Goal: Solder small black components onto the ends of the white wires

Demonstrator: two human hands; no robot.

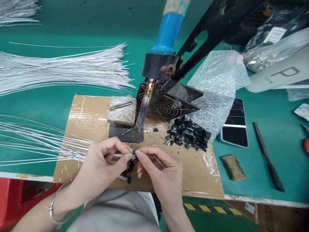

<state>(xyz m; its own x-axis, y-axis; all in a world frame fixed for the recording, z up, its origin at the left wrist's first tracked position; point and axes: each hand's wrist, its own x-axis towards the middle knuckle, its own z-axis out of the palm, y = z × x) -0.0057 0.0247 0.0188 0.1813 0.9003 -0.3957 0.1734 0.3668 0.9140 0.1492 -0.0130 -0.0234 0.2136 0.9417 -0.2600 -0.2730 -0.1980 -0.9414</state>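
My left hand [103, 167] is closed in a pinch, with white wire running between thumb and index finger. Fingertip to fingertip with it, my right hand [164, 169] pinches a small black piece [134, 156] at the wire's end; the fingers hide most of that joint. A thin strand of solder wire [172, 178] also passes through my right hand. Below my fingers lie several black-tipped wire ends [127, 178]. Just above them, the clamped soldering iron [146, 104] points its tip down over a dark pad [116, 133].
A pile of small black pieces [188, 132] lies on the cardboard [89, 109]. Behind it stand a black fan [166, 106] and bubble wrap [214, 80]. White wire bundles [60, 69] fill the left. A phone [234, 124], brown pad [233, 167] and dark flat tool [269, 158] lie right.
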